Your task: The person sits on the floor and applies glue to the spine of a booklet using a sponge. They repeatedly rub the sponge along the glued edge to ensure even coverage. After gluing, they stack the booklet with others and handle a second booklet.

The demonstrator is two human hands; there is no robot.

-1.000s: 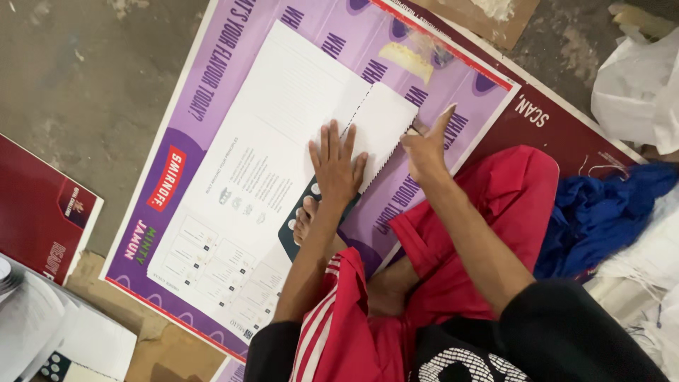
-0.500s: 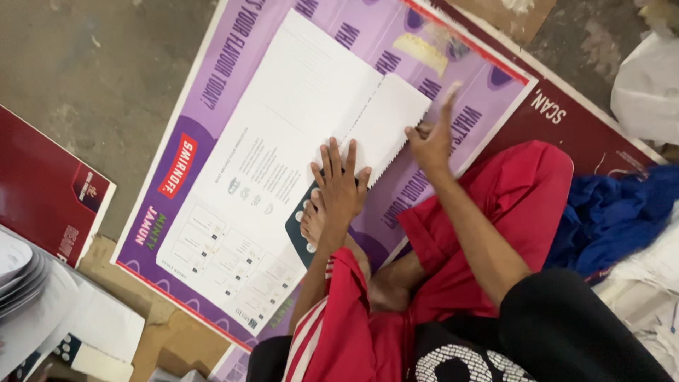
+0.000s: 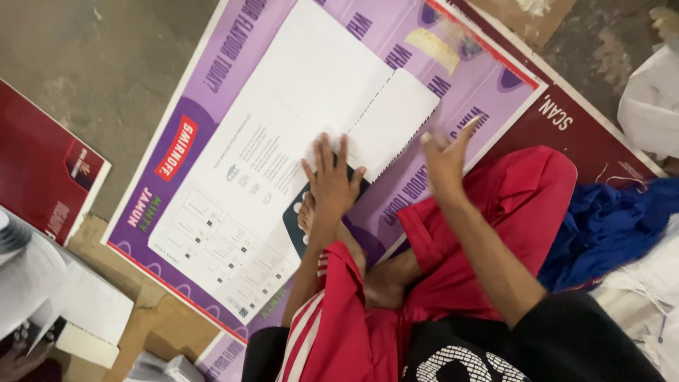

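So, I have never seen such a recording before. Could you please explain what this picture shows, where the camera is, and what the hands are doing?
There is no machine here: a person sits on the floor, and a camera on their head looks down at their own two bare hands. The left hand presses flat on a large white printed sheet, over a dark flat object that is mostly hidden. The right hand hovers open beside the sheet's corner and looks blurred; no grip on anything shows. The sheet lies on a purple poster spread on the concrete floor. A bare foot shows under the left hand. Red shorts cover the legs, and blue cloth lies to the right.
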